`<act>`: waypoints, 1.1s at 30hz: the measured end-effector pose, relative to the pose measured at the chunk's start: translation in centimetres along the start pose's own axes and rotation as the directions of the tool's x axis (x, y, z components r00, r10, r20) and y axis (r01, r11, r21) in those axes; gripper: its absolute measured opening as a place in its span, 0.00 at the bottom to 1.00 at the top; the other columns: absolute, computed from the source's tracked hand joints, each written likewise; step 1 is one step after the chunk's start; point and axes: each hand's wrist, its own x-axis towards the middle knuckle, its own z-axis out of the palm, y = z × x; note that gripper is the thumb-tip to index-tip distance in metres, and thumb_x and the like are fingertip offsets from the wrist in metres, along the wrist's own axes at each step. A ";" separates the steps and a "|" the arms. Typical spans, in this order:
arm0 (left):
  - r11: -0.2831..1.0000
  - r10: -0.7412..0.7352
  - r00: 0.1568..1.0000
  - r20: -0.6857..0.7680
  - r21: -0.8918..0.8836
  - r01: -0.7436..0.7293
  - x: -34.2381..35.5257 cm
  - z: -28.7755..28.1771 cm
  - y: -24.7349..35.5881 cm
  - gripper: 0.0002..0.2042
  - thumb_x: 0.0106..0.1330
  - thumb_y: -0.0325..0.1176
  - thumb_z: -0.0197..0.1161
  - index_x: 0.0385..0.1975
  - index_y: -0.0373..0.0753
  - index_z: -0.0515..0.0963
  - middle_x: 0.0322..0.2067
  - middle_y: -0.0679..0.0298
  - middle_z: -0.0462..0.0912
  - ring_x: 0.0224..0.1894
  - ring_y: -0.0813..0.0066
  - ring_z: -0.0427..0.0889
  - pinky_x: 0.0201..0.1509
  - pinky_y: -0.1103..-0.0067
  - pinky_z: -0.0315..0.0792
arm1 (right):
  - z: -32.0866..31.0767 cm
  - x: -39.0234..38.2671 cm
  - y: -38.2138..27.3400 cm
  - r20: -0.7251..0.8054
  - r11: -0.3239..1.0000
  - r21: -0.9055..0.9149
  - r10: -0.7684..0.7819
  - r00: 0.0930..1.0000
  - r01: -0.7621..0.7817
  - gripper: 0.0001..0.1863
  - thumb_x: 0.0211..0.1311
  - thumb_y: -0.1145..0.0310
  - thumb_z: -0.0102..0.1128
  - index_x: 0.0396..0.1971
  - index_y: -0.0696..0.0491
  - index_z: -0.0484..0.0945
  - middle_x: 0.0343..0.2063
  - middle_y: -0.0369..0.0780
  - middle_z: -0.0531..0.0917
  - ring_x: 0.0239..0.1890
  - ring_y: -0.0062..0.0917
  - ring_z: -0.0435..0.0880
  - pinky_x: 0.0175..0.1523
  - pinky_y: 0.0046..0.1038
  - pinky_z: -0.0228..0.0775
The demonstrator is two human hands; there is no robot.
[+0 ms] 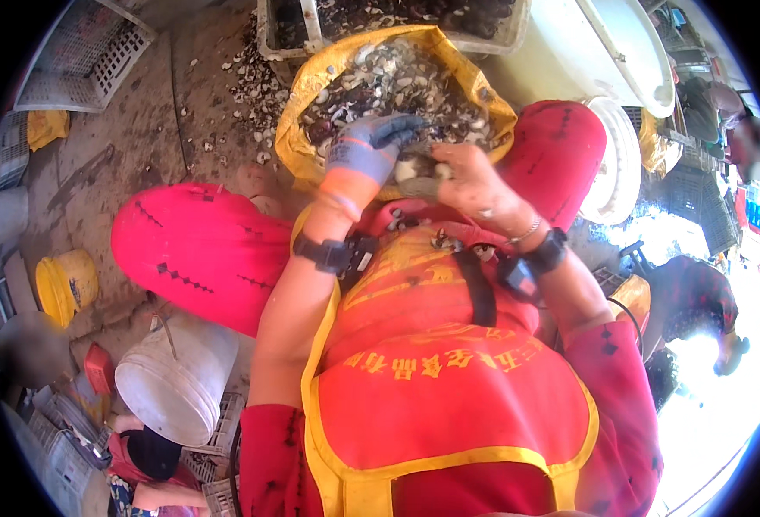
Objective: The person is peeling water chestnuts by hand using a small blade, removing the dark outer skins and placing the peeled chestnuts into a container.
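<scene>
My left hand [364,153], in a grey-blue and orange glove, curls its fingers around a pale, dark-edged shellfish [412,167] above my lap. Bare and closed, my right hand [476,183] meets it from the right, its fingers pressed together at the shellfish. Whatever sits inside those right fingers is hidden and blurred. Just beyond both hands, a yellow sack [295,129] with a rolled-open rim stands between my knees. Shell pieces [397,76], white and dark, heap up inside it. A red apron [449,414] with yellow edging covers my front.
Behind the sack stands a pale crate [523,26] of dark shells. Large white tubs [569,60] are at the right. To the left are a plastic crate [125,43], a yellow bucket [74,280] and a white bucket [173,379]. Other people [694,297] are at right and lower left.
</scene>
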 end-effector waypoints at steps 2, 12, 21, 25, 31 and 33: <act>0.999 0.000 0.993 -0.114 -0.046 -0.005 0.9 -1.6 -1.4 0.11 0.62 0.24 0.62 0.44 0.34 0.81 0.40 0.66 0.84 0.41 0.80 0.80 0.49 0.82 0.73 | 0.0 0.5 -1.5 0.052 0.823 0.454 0.359 0.932 -0.343 0.17 0.54 0.67 0.70 0.42 0.59 0.80 0.33 0.34 0.83 0.33 0.11 0.77 0.37 0.16 0.70; 0.904 0.379 0.912 -0.157 0.276 -0.328 1.6 -2.7 0.7 0.11 0.57 0.22 0.61 0.39 0.42 0.83 0.37 0.63 0.82 0.41 0.66 0.79 0.49 0.76 0.72 | -2.8 0.3 -1.3 -0.009 0.841 0.469 0.310 0.951 -0.270 0.17 0.55 0.78 0.61 0.46 0.61 0.74 0.38 0.36 0.81 0.40 0.15 0.77 0.49 0.19 0.68; 0.795 0.524 0.852 -0.024 0.372 -0.478 0.1 -2.6 1.8 0.14 0.55 0.21 0.61 0.40 0.44 0.83 0.35 0.62 0.80 0.38 0.65 0.78 0.46 0.73 0.72 | -3.0 0.3 -1.9 -0.120 0.928 0.368 0.112 0.986 -0.061 0.16 0.54 0.82 0.54 0.45 0.61 0.74 0.32 0.32 0.78 0.34 0.14 0.75 0.42 0.17 0.69; 0.808 0.491 0.871 -0.011 0.378 -0.451 -0.1 -2.5 2.1 0.16 0.53 0.19 0.59 0.40 0.46 0.84 0.35 0.64 0.79 0.39 0.66 0.77 0.46 0.74 0.72 | -2.8 0.3 -3.5 -0.144 0.808 0.588 0.140 0.980 -0.029 0.15 0.53 0.79 0.60 0.43 0.60 0.74 0.35 0.35 0.81 0.38 0.16 0.78 0.45 0.19 0.71; 0.549 0.643 0.745 0.177 0.572 -0.610 -0.7 -1.5 4.5 0.19 0.52 0.18 0.56 0.40 0.49 0.84 0.35 0.63 0.82 0.41 0.64 0.79 0.47 0.72 0.74 | -2.2 0.0 -2.2 -0.139 0.659 0.752 0.178 0.974 -0.013 0.24 0.49 0.76 0.71 0.47 0.60 0.73 0.41 0.36 0.82 0.43 0.17 0.79 0.48 0.21 0.72; 0.814 0.489 0.869 -0.070 0.394 -0.426 0.5 -2.2 1.5 0.20 0.50 0.20 0.58 0.39 0.52 0.84 0.32 0.65 0.81 0.40 0.65 0.77 0.46 0.72 0.74 | -2.4 0.9 -2.8 -0.098 0.799 0.584 0.240 0.966 -0.140 0.25 0.48 0.77 0.71 0.48 0.60 0.72 0.42 0.36 0.81 0.43 0.17 0.79 0.49 0.21 0.72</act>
